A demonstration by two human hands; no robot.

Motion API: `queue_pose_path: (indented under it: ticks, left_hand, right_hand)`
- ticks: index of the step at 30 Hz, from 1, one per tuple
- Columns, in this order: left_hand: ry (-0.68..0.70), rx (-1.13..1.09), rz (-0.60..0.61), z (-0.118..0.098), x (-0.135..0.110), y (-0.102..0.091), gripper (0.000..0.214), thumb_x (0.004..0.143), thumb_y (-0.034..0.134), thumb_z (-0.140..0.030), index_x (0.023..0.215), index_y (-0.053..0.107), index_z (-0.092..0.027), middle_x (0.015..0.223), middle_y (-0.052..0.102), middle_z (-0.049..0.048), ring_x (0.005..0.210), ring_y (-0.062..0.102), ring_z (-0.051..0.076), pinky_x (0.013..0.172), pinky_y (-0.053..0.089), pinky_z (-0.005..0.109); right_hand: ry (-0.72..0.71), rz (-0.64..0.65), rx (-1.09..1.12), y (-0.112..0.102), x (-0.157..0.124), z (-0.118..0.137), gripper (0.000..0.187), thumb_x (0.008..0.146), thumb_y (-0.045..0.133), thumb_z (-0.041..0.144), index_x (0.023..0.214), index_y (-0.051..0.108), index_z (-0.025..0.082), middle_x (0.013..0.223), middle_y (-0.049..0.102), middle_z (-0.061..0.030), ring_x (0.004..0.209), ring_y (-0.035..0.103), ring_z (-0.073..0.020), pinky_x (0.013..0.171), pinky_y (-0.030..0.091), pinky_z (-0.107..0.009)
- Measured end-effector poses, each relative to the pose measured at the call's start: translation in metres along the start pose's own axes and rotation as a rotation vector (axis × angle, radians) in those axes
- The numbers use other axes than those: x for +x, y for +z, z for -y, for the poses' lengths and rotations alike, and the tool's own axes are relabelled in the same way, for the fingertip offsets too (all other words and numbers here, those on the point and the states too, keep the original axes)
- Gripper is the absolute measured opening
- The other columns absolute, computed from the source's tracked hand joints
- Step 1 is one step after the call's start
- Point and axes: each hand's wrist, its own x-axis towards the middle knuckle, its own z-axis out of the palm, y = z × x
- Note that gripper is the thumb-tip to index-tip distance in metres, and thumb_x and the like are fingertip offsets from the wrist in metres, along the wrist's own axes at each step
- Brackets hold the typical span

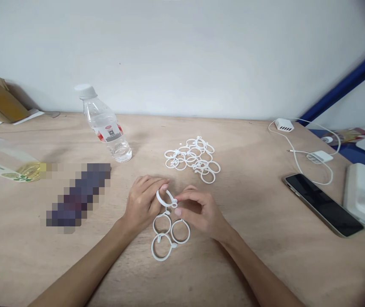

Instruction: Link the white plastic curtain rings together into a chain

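Above the table (169, 285) | left hand (142, 198) grips ring (159, 199), right hand (204, 209) pinches its eyelet (174, 205) | probably light, stiff; hold by band

Bare hands (141, 199); forearms (88, 262) uncovered, slender, tapering toward wrists (123, 227).

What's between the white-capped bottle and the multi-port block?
In the head view, a loose pile of white rings lies on the table between the bottle and the block.
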Motion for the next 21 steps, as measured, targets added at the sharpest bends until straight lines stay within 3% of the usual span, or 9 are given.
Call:
queue_pose_path:
  ticks: [4,6,10,16,21]
  left_hand:
    - [0.015,-0.037,0.035,0.002,-0.002,0.001,0.026,0.092,0.051,-0.017,0.116,0.062,-0.018,0.093,0.072,0.0078,0.082,0.063,0.019,0.075,0.049,0.034]
    - [0.018,-0.094,0.112,0.002,-0.003,0.0,0.037,0.09,0.054,-0.02,0.127,0.055,-0.018,0.098,0.07,0.0095,0.087,0.062,0.02,0.077,0.051,0.034]
    - [-0.004,-0.2,0.286,0.0,-0.003,-0.002,0.061,0.082,0.065,-0.041,0.135,0.047,-0.018,0.111,0.066,0.0129,0.102,0.059,0.026,0.088,0.05,0.042]
    - [-0.117,-0.226,0.33,-0.001,-0.002,-0.003,0.042,0.089,0.057,-0.035,0.127,0.052,-0.017,0.105,0.066,0.01,0.095,0.06,0.021,0.085,0.051,0.036]
    - [-0.157,-0.232,0.37,-0.005,0.0,-0.003,0.03,0.092,0.053,-0.035,0.114,0.058,-0.016,0.09,0.064,0.0066,0.082,0.058,0.018,0.076,0.051,0.032]
  right_hand:
    - [0.02,-0.151,0.035,0.002,0.001,-0.006,0.01,0.077,0.068,0.027,0.081,0.074,0.02,0.073,0.065,-0.003,0.07,0.057,-0.0153,0.065,0.046,-0.03]
    - [0.037,-0.235,0.044,0.001,0.003,-0.009,0.013,0.079,0.067,0.03,0.082,0.075,0.021,0.072,0.064,-0.0027,0.068,0.055,-0.0143,0.062,0.045,-0.029]
    - [0.059,-0.287,0.077,-0.002,0.005,-0.013,0.014,0.078,0.069,0.033,0.083,0.076,0.022,0.072,0.065,-0.0024,0.066,0.055,-0.014,0.062,0.045,-0.029]
    - [0.047,-0.259,0.082,-0.001,0.004,-0.013,0.013,0.078,0.069,0.031,0.086,0.076,0.023,0.075,0.067,-0.0029,0.07,0.055,-0.0149,0.062,0.044,-0.029]
    - [0.081,-0.246,0.083,-0.001,0.005,-0.011,0.011,0.078,0.07,0.032,0.078,0.076,0.022,0.069,0.062,-0.0007,0.064,0.052,-0.013,0.06,0.042,-0.028]
